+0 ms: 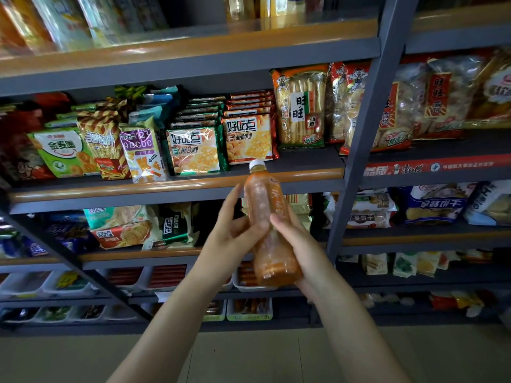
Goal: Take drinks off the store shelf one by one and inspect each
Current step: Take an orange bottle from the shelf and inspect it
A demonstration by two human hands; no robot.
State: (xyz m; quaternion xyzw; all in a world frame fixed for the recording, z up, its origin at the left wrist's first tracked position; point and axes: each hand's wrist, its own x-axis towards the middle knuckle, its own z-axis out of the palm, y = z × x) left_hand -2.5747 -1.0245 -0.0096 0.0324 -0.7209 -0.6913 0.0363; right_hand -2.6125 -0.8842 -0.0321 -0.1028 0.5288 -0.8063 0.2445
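Mid-frame, the orange bottle (266, 228) tilts in front of the shelf (177, 186); left hand (235, 233) pinches its waist, right hand (297, 244) cups underneath; a loose, smooth-sided grip risks a slip.

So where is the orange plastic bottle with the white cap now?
The orange plastic bottle is centre-frame, held between left hand and right hand, before the snack shelves.

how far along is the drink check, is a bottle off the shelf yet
Done: one orange drink bottle with a white cap is off the shelf, held in front of the snack shelves. In hand: the left hand and right hand both grip it, tilted, as if being looked over. Left: putting it back and checking the rest. More bottles stand blurred on the top shelf; how many were already checked cannot be told.
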